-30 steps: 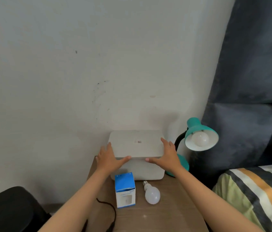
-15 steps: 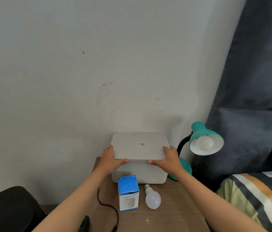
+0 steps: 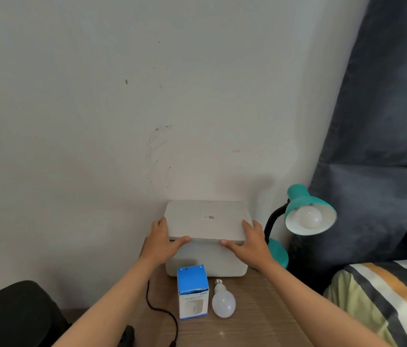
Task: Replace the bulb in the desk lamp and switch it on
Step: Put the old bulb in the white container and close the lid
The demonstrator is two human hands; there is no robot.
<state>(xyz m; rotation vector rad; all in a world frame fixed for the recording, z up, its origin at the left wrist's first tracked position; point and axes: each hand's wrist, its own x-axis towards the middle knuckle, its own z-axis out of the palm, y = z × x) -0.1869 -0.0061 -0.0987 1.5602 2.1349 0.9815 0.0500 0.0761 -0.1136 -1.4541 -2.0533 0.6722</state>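
Both hands grip the lid of a white box (image 3: 206,222) that stands at the back of the wooden table (image 3: 255,319) against the wall. The left hand (image 3: 163,242) clasps the lid's left front corner, fingers along the side edge and thumb stretched along the front edge. The right hand (image 3: 250,242) mirrors it on the right front corner, thumb pointing inward along the front. Each hand is half closed around the lid's edge, and a thin dark gap shows under the lid at the left front.

The teal desk lamp (image 3: 307,211) stands just right of the box, its black neck curving up from a teal base, with a white bulb (image 3: 308,217) seated in the shade, unlit. In front of the box, a blue and white carton (image 3: 193,291) stands upright, and just beside it a loose bulb (image 3: 223,303) lies on the table with its screw base pointing toward the box. A black cord (image 3: 162,314) trails across the table's left part.

Compared with a second ago, the hands have shifted from lying partly on top of the lid to gripping its front corners. The carton and loose bulb lie as before.
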